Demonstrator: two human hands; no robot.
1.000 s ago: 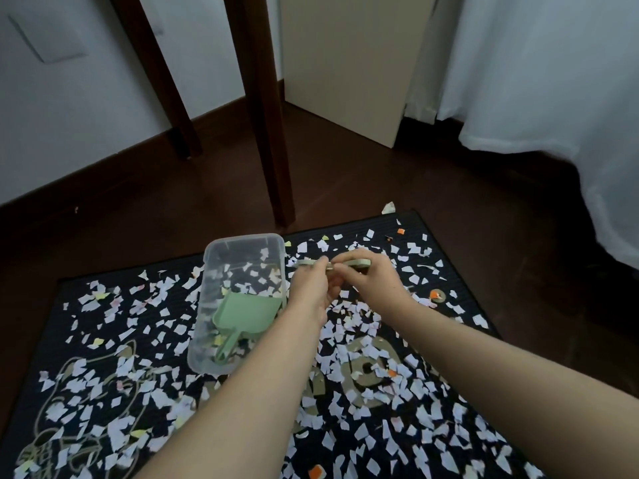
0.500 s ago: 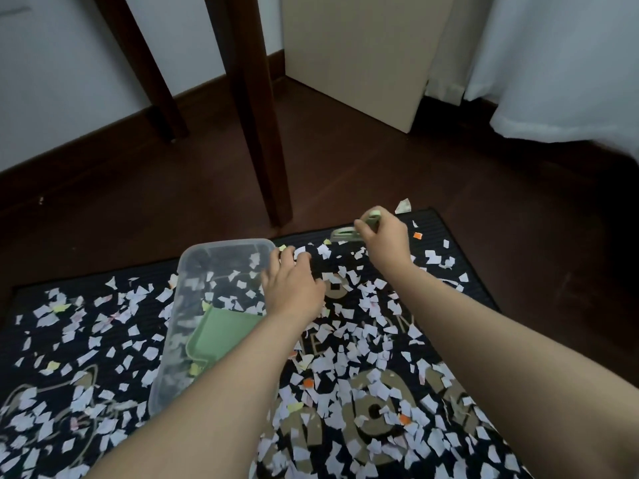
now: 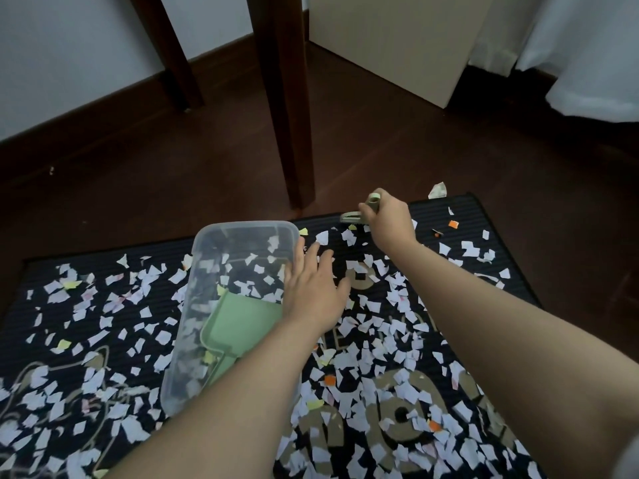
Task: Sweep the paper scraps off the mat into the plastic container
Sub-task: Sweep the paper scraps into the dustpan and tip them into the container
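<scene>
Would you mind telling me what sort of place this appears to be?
Probably a room at home: dark wooden floor, a white curtain and a printed mat strewn with paper scraps.

Mat (image 3: 470, 216) black, ribbed, tan lettering. Scraps (image 3: 397, 344) mostly white, few orange, yellow. Container (image 3: 207, 243) clear; dustpan (image 3: 242, 326) pale green. Brush (image 3: 373, 198) green. Floor (image 3: 173, 188) dark brown.

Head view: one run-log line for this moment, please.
right hand grips brush | left hand beside container | dustpan in container
</scene>
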